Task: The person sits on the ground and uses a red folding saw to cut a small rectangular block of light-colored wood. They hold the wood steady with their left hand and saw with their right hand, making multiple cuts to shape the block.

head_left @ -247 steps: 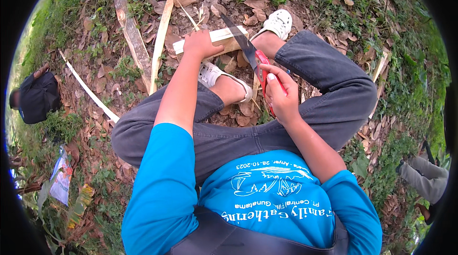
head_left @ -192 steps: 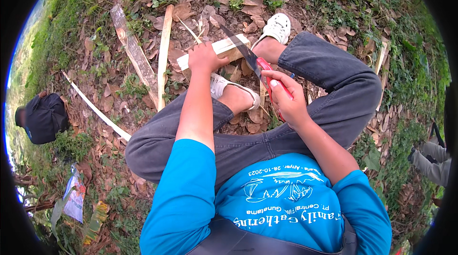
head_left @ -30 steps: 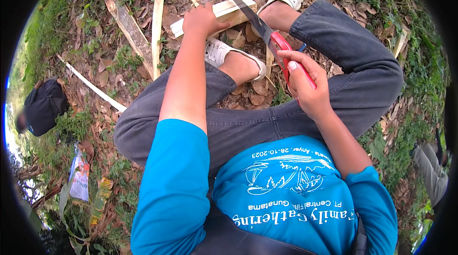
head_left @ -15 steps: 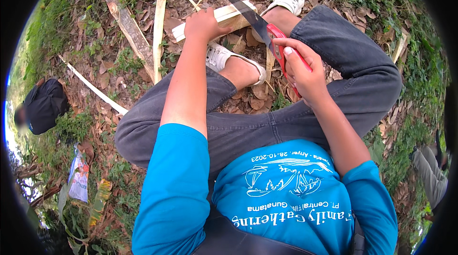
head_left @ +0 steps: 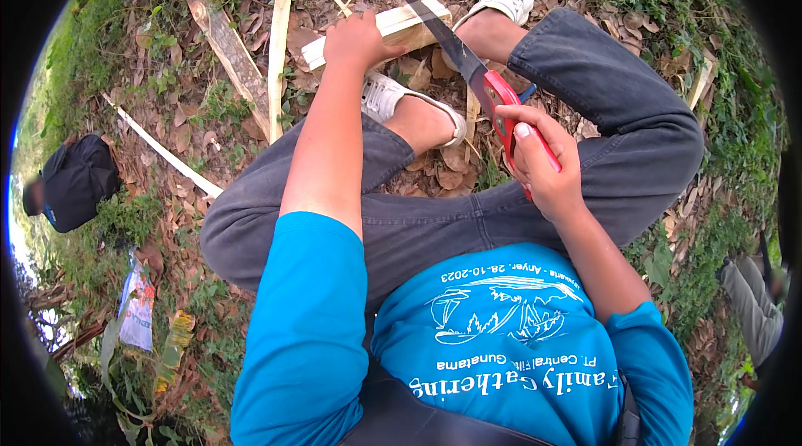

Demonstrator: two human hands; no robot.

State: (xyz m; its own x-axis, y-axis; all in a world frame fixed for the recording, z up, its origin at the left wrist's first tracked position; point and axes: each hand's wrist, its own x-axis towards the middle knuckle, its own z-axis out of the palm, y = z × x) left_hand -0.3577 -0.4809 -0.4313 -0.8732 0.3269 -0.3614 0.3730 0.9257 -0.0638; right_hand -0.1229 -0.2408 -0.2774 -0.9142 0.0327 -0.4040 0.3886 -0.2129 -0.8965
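At two o'clock from the lap (head_left: 468, 216), the right hand (head_left: 543, 166) is clamped on the red handle (head_left: 504, 103) of a saw (head_left: 462, 53), blade pointing toward eleven. Farther out, at eleven o'clock, the left hand (head_left: 359, 41) is closed over pale wood pieces (head_left: 403, 20), which the blade crosses near their right end. Beyond, at ten, lie a pale strip (head_left: 280, 45) and a bark-covered plank (head_left: 221, 38).

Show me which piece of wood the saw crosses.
The pale, blocky piece under the left hand; only it has the saw blade across it.
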